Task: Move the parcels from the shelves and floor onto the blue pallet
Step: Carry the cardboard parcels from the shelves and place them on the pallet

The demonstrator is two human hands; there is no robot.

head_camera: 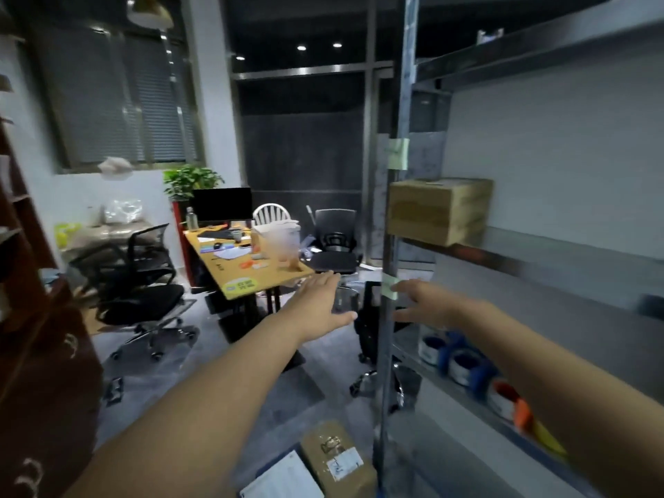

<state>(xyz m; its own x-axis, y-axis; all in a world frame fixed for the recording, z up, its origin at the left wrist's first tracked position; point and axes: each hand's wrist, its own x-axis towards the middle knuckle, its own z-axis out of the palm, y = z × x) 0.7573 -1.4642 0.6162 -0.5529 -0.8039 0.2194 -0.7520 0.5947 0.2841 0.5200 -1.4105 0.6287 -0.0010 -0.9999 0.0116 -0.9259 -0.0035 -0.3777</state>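
Reach step: my left hand (319, 303) and right hand (427, 303), both empty, fingers straight and seemingly a little spread (blurred), extend mid-frame toward the brown parcel (440, 210) on the shelf (560, 251) right of centre; next, clasp its two sides.

An office used for storage — a desk (248, 273) with a monitor (221, 203), black swivel chairs (143, 271), metal shelving (575, 255).
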